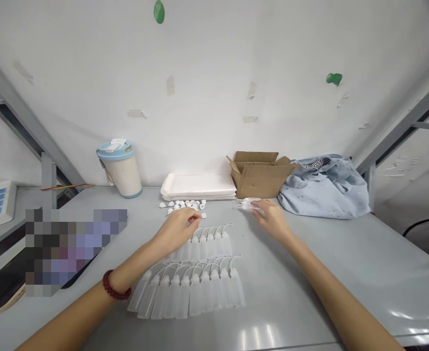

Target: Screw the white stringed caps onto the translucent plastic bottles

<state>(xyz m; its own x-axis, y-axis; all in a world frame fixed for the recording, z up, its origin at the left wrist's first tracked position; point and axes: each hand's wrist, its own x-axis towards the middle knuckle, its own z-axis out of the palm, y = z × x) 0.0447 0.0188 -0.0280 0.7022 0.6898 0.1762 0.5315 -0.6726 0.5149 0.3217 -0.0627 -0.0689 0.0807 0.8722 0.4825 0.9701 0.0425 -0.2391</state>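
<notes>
My left hand is held over the far row of bottles, its fingers curled together. Whatever may be between them is hidden. Just past its fingertips lie several small white caps. My right hand has its thumb and fingers closed on clear plastic pieces in front of the cardboard box. Nearer to me, a second row of translucent squeeze bottles lies side by side, with thin bent tubes pointing away. My left forearm and hand cover part of both rows.
Behind the caps is a stack of white padded envelopes. An open cardboard box and a bundled light blue cloth stand at the back right. A lidded cup is at the back left, with a pixelated flat object nearer.
</notes>
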